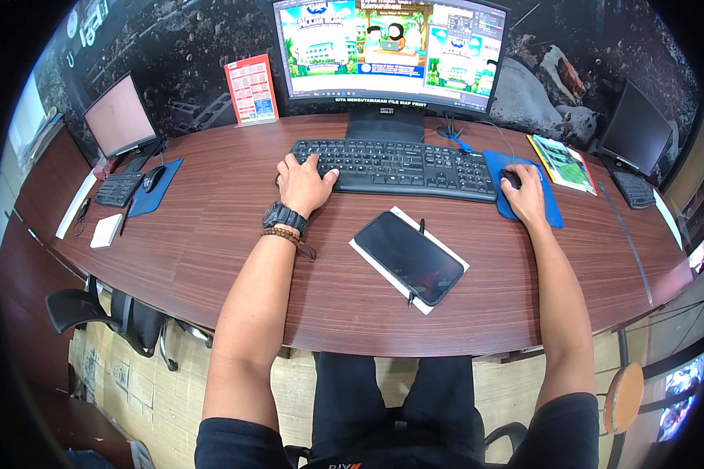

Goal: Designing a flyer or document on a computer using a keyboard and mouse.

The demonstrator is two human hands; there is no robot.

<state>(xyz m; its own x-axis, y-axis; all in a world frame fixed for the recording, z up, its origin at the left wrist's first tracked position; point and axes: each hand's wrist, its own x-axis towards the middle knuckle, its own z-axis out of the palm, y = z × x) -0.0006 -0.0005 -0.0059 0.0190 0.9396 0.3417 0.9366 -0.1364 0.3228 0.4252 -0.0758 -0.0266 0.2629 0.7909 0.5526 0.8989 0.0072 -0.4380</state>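
Working keyboard point(395, 168) and mouse point(511, 180): left hand point(303, 186) half-open on keyboard, upper centre, gripping nothing; right hand point(526, 195) curled over mouse, right of centre. Best steered lightly, mouse flat on pad point(552, 209).

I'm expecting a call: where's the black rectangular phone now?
Just right of centre in the head view, the phone lies on a white rectangular pad, below the long black keyboard.

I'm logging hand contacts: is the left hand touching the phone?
Apart: the head view shows brown desk between the left hand, at the keyboard, and the phone.
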